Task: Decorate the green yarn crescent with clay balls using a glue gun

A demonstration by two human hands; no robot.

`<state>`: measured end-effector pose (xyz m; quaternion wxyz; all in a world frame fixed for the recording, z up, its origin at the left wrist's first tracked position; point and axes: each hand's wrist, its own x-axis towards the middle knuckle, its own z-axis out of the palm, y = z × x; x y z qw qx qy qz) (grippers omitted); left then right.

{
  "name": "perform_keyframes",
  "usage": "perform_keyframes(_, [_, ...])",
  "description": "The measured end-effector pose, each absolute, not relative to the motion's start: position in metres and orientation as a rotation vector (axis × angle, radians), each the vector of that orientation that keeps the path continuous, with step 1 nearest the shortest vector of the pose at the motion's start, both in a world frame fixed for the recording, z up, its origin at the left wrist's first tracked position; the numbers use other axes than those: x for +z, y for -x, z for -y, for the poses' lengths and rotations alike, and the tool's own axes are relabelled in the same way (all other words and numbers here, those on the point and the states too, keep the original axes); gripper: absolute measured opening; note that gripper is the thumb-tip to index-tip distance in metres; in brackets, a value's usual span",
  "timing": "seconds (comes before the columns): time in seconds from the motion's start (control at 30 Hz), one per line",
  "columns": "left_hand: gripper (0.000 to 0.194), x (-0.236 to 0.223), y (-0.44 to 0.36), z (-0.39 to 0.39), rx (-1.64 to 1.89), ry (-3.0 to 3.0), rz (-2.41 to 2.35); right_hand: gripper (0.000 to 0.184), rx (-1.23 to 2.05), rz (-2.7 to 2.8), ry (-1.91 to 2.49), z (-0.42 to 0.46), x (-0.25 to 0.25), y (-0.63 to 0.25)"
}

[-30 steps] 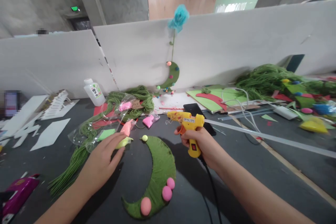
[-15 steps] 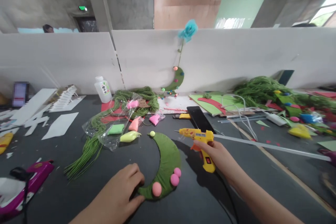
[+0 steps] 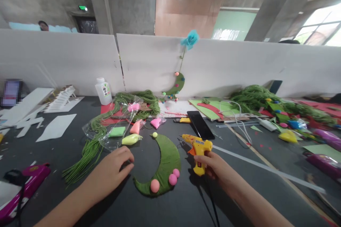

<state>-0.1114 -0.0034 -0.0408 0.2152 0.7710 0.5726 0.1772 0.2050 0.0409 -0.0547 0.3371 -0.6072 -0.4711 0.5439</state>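
Observation:
A green crescent (image 3: pixel 169 152) lies flat on the dark table, its tips to the left. It bears a small yellow ball (image 3: pixel 155 134) at the upper tip, an orange ball (image 3: pixel 155 185) low down, and two pink balls (image 3: pixel 173 179) at its lower right. My left hand (image 3: pixel 115 165) hovers just left of the crescent, fingers bent and thumb apart, holding nothing. In my right hand (image 3: pixel 210 163) is a yellow hot glue gun (image 3: pixel 196 143), nozzle pointing left, to the right of the crescent. A long translucent glue stick (image 3: pixel 266 166) runs out of its back.
Behind the crescent lie clay packets (image 3: pixel 132 139), green cords (image 3: pixel 93 149) and a black phone (image 3: pixel 200 125). A finished-looking crescent with a blue flower (image 3: pixel 190 39) stands against the white partition (image 3: pixel 226 64). A white bottle (image 3: pixel 103 91) is at back left, a white cable (image 3: pixel 241 124) at right.
My left hand has let go of the crescent's lower tip and moved up and left. The glue gun in my right hand has shifted slightly left and down. The view has tilted up.

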Motion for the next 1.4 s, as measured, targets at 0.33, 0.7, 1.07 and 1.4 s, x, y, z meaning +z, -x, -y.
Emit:
perform_keyframes(0.33, [0.015,-0.042,0.121,-0.007,0.478,-2.074,-1.673,0.025,1.243,1.662,1.913,-0.048,-0.054,-0.217])
perform_keyframes(0.7, [0.02,-0.024,0.125,-0.01,0.426,-2.11,-1.722,0.042,0.515,2.185,2.114,-0.048,-0.026,-0.213])
perform_keyframes(1.07, [0.026,-0.022,0.131,-0.067,0.51,-2.146,-1.925,0.029,0.324,2.301,1.468,-0.078,0.033,-0.14])
perform_keyframes(1.4, [0.032,-0.06,0.114,-0.061,0.541,-2.432,-1.824,0.015,0.365,2.319,1.359,-0.098,0.046,-0.133])
